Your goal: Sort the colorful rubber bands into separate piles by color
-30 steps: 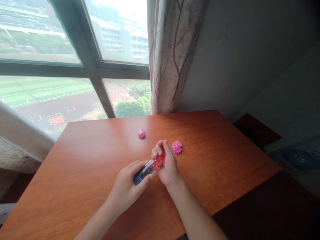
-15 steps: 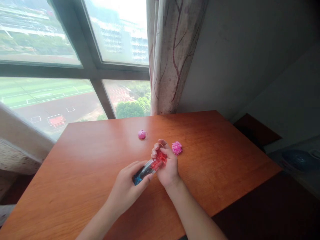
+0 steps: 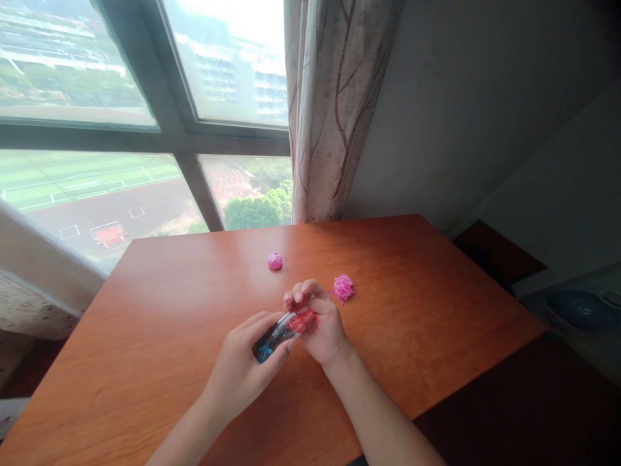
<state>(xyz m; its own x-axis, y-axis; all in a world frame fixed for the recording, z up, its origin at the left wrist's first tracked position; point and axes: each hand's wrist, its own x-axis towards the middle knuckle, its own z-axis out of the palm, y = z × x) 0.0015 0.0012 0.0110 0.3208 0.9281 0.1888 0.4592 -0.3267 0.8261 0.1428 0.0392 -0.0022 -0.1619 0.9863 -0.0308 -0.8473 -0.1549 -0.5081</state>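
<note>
My left hand (image 3: 242, 366) grips the dark blue end of a small clear tube-like container (image 3: 279, 331), holding it tilted just above the wooden table (image 3: 160, 304). Its other end holds red bits, and my right hand (image 3: 317, 320) is curled over that end with the fingertips pinching at the red contents. A small heap of pink rubber bands (image 3: 343, 287) lies on the table just beyond my right hand. Farther back sits a small round pink cap-like object (image 3: 275, 261).
A large window (image 3: 145, 110) runs along the far side, with a patterned curtain (image 3: 334, 110) hanging at its right. The table's right edge drops to a dark floor, where a low brown surface (image 3: 499, 255) and a blue object (image 3: 579, 310) sit.
My right fingers have curled down and leftward over the red end of the container. The container has tipped a little lower and shifted left with my left hand.
</note>
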